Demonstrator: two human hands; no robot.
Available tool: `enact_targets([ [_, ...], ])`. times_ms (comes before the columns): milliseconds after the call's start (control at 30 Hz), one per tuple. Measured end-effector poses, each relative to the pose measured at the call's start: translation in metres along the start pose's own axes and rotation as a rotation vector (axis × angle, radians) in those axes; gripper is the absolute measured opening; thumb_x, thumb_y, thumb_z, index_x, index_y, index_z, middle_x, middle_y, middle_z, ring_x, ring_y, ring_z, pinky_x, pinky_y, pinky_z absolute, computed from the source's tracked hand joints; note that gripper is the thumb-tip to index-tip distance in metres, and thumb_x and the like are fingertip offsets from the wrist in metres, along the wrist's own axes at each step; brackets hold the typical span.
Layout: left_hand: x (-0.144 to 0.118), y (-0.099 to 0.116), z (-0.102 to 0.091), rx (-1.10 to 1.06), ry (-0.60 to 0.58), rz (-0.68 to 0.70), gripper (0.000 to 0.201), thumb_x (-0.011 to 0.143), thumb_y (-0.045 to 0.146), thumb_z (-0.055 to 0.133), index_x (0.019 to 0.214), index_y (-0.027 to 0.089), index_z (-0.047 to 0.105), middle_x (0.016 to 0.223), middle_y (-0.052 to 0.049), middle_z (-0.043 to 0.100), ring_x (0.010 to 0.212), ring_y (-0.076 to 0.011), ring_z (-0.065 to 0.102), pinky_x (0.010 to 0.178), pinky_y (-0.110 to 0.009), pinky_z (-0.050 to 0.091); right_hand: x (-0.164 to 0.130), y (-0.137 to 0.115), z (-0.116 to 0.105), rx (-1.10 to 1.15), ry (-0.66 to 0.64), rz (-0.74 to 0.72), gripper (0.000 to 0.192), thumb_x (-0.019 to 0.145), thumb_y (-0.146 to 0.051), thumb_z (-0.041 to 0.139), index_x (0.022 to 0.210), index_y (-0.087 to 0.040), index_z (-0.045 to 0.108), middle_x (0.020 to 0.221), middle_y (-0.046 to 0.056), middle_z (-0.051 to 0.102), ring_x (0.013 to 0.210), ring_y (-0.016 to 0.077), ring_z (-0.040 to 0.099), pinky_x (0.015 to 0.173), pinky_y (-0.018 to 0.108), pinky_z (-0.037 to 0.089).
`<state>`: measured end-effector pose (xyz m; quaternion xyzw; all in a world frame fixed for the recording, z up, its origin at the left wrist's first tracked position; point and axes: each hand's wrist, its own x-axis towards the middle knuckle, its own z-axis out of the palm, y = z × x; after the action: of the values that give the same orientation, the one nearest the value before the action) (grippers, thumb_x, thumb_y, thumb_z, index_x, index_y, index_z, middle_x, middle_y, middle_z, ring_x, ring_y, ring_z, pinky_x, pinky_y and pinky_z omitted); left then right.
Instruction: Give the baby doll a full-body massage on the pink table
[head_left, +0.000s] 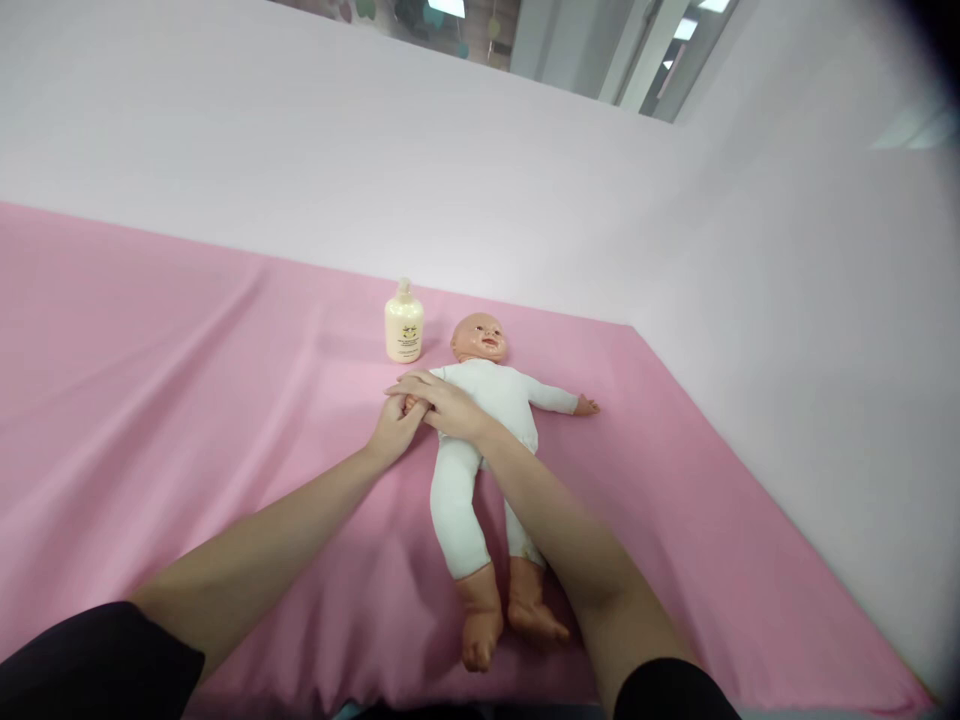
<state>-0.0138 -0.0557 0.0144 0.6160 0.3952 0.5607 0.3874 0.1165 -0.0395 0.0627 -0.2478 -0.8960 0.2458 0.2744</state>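
A baby doll [499, 395] with a white cloth body lies on its back, its head toward the wall and its feet toward me. My left hand [396, 428] is closed around the doll's hand on the left side, of which only a little shows. Across the same spot lies my right hand [442, 402], its fingers over the doll's forearm and my left fingers. How firmly the right fingers grip is partly hidden. Just behind my hands stands a cream pump bottle [404, 332] with dark print, upright and untouched.
A pink cloth [300, 400] with soft folds covers the table. White walls [300, 150] rise behind it and along the right side. A window [585, 50] is set in the back wall at the top.
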Motion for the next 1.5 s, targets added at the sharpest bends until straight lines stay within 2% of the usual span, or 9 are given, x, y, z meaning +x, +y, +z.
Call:
enact_targets([
  [267,-0.0018,-0.0016,-0.0008,-0.026,0.021,0.002,0.021,0.084,0.034,0.051,0.092,0.015,0.053,0.081,-0.002,0.058,0.077,-0.0162,0.057,0.071,-0.030,0.047,-0.0003,0.0014,-0.0007,-0.012,0.012,-0.011,0.060,0.074,-0.002,0.044,0.131,-0.022,0.045,0.125,0.007,0.051,0.113,0.0172,0.050,0.099,0.034,0.042],
  [467,-0.0017,-0.0011,-0.0007,-0.079,0.018,-0.011,0.024,0.082,0.036,0.053,0.094,0.015,0.053,0.086,-0.004,0.059,0.080,-0.0171,0.057,0.075,-0.031,0.046,-0.0022,-0.0006,-0.0010,-0.033,0.010,0.030,0.066,0.073,-0.002,0.045,0.135,-0.025,0.039,0.129,0.006,0.050,0.113,0.0179,0.050,0.097,0.035,0.043],
  [633,-0.0022,-0.0018,-0.0001,-0.153,-0.013,0.015,0.030,0.086,0.043,0.049,0.096,0.015,0.052,0.087,-0.005,0.059,0.080,-0.0173,0.058,0.072,-0.031,0.048,-0.0036,-0.0048,-0.0026,-0.020,0.018,0.034,0.059,0.080,-0.015,0.051,0.136,-0.025,0.037,0.129,0.007,0.050,0.115,0.0183,0.050,0.099,0.037,0.042],
  [1100,-0.0022,-0.0053,-0.0035,-0.125,-0.028,0.050,0.035,0.087,0.046,0.045,0.098,0.014,0.053,0.091,-0.007,0.060,0.085,-0.0199,0.059,0.073,-0.034,0.049,-0.0025,-0.0017,-0.0018,-0.019,-0.007,0.021,0.051,0.086,-0.022,0.049,0.136,-0.025,0.038,0.127,0.007,0.051,0.112,0.0179,0.051,0.097,0.038,0.042],
  [1300,-0.0023,-0.0069,-0.0052,-0.128,-0.060,0.047,0.036,0.088,0.047,0.044,0.100,0.013,0.052,0.093,-0.008,0.060,0.080,-0.0188,0.059,0.073,-0.034,0.049,-0.0024,-0.0030,-0.0027,-0.039,-0.017,0.004,0.049,0.088,-0.027,0.048,0.135,-0.023,0.038,0.129,0.007,0.050,0.114,0.0178,0.050,0.099,0.036,0.040],
  [1500,-0.0024,-0.0091,-0.0072,-0.077,-0.063,0.092,0.034,0.085,0.046,0.050,0.098,0.015,0.052,0.089,-0.006,0.059,0.081,-0.0185,0.058,0.073,-0.032,0.047,-0.0005,0.0001,-0.0010,0.018,-0.011,-0.001,0.047,0.088,-0.016,0.040,0.134,-0.025,0.040,0.126,0.005,0.052,0.114,0.0161,0.049,0.100,0.035,0.041],
])
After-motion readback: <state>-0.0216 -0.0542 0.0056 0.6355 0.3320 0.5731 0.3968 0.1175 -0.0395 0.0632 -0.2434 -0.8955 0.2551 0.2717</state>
